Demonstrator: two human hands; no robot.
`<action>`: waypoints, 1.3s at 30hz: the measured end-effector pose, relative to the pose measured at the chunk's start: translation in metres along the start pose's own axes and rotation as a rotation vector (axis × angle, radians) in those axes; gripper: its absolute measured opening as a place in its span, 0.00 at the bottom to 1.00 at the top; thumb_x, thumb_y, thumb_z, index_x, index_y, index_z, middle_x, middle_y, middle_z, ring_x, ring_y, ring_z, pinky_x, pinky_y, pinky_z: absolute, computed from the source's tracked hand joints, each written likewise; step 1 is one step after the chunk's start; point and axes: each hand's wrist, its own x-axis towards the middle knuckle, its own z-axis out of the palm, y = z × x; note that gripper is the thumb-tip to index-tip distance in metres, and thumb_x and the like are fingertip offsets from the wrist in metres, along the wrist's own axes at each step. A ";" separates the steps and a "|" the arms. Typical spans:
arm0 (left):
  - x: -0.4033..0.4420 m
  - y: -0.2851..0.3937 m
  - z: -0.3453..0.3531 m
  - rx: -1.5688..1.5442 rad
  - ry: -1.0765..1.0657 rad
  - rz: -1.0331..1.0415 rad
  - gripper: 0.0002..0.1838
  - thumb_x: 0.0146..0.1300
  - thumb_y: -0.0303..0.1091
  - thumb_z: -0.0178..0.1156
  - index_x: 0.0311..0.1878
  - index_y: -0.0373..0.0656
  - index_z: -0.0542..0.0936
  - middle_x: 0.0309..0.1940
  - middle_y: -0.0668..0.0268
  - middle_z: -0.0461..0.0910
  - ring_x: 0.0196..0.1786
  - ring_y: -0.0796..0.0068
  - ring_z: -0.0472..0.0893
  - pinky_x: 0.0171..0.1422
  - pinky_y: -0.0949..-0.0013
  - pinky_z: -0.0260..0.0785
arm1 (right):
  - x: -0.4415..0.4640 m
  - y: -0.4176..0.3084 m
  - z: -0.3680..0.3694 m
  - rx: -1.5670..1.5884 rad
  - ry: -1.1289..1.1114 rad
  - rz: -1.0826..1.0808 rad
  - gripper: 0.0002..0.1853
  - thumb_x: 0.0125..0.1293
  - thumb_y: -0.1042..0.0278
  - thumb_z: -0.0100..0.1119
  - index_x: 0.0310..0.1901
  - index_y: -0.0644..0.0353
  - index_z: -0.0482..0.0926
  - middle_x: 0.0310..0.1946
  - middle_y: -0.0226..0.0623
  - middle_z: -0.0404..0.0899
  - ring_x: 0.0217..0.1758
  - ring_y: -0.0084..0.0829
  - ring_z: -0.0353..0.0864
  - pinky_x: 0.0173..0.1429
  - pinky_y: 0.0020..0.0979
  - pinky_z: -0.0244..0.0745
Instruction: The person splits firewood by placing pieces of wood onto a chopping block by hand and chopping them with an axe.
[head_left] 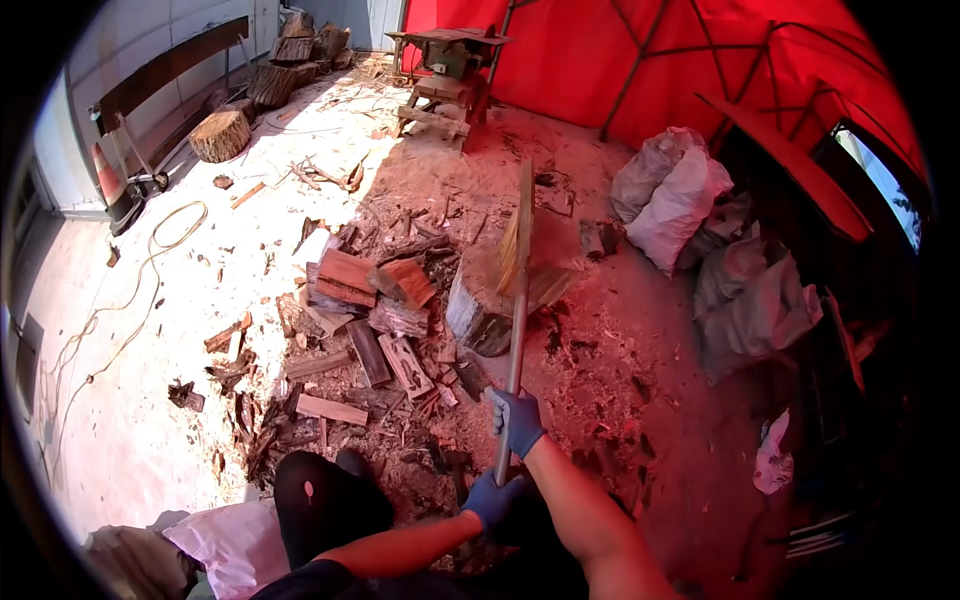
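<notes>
My left hand (492,500), in a blue glove, is closed around the lower end of a long-handled axe (517,345). Higher up the same grey handle, my right hand (516,420), also gloved in blue, grips it. The handle points away from me, and its far end passes in front of a large chopping block (482,305). The shape of the axe head is hard to make out there. Beside the handle, a pale yellowish piece of wood (509,255) shows at the block's top; the handle partly hides it.
Split firewood (346,277) and bark litter the ground left of the block. White sacks (680,200) and grey sacks (755,300) stand to the right. Farther back are a workbench-like machine (450,75), a round log (220,134) and a traffic cone (110,180). A yellowish cord (150,255) lies left.
</notes>
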 end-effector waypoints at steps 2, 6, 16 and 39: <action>0.006 0.001 0.009 -0.003 -0.036 0.054 0.23 0.62 0.47 0.66 0.48 0.34 0.79 0.37 0.58 0.84 0.38 0.72 0.82 0.46 0.62 0.74 | -0.002 -0.008 -0.016 0.062 0.007 -0.034 0.15 0.62 0.64 0.69 0.31 0.52 0.69 0.16 0.25 0.66 0.13 0.23 0.66 0.18 0.29 0.65; 0.015 0.004 0.030 -0.085 -0.083 0.141 0.19 0.63 0.45 0.66 0.45 0.37 0.78 0.34 0.61 0.82 0.35 0.75 0.80 0.41 0.67 0.73 | -0.014 -0.034 -0.038 0.122 0.073 -0.082 0.15 0.62 0.64 0.69 0.31 0.52 0.68 0.16 0.25 0.66 0.12 0.24 0.66 0.17 0.31 0.65; 0.035 0.085 0.045 -0.403 -0.407 -0.247 0.15 0.64 0.42 0.68 0.32 0.45 0.72 0.13 0.74 0.66 0.12 0.79 0.66 0.16 0.72 0.58 | 0.042 -0.050 -0.107 0.272 0.121 -0.024 0.14 0.61 0.66 0.69 0.27 0.55 0.70 0.15 0.27 0.68 0.13 0.24 0.67 0.18 0.31 0.66; 0.003 0.069 0.065 -0.406 -0.258 -0.246 0.15 0.63 0.39 0.67 0.37 0.42 0.71 0.14 0.69 0.68 0.13 0.75 0.68 0.15 0.70 0.60 | 0.025 -0.025 -0.097 0.087 -0.006 0.004 0.10 0.62 0.68 0.66 0.29 0.58 0.73 0.16 0.29 0.70 0.13 0.26 0.68 0.18 0.32 0.68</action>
